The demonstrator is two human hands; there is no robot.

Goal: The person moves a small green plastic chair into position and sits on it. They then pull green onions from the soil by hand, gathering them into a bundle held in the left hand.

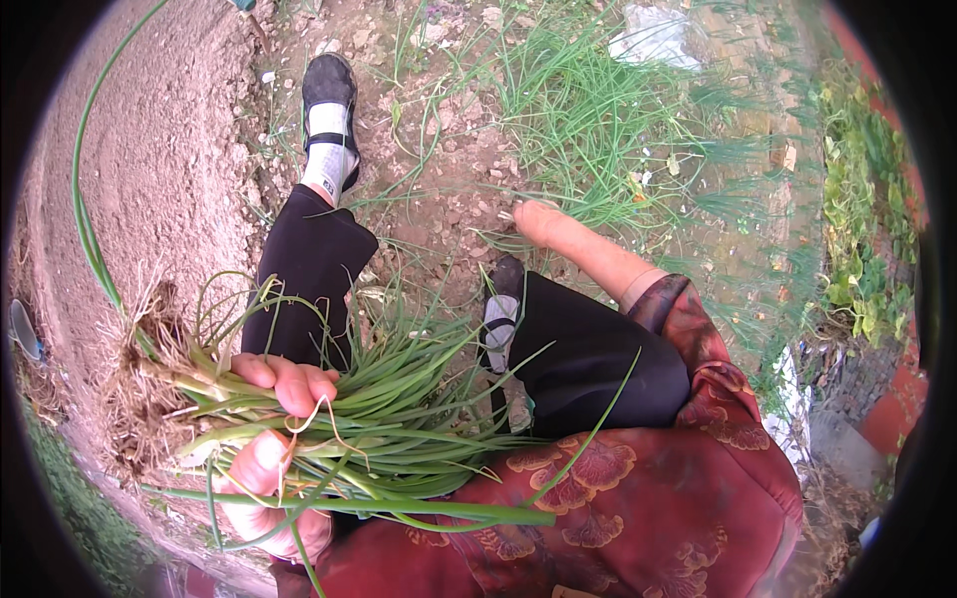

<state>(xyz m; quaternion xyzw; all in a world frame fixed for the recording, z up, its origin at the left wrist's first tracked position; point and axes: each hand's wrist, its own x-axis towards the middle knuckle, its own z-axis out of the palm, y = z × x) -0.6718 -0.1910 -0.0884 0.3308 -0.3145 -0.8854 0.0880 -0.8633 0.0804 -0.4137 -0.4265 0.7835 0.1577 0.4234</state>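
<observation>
A thick bunch of green onions [419, 389] with soil-covered roots lies across the lower left of the head view. Around its pale stems, near the roots, my left hand [277, 448] is closed, thumb below and fingers above. One long leaf rises from the roots at the far left. My right hand [532, 222] reaches down to the soil beside the growing green onion plants [591, 127]; its fingers are mostly hidden, and whether they grip anything is not visible.
Bare tilled soil [172, 149] spreads at the left. My shoes [329, 82] rest on the ground. White plastic sheeting [654, 34] lies beyond the plants, and leafy vines [860, 209] grow along the right. A rounded grey object [26, 329] is at the far left.
</observation>
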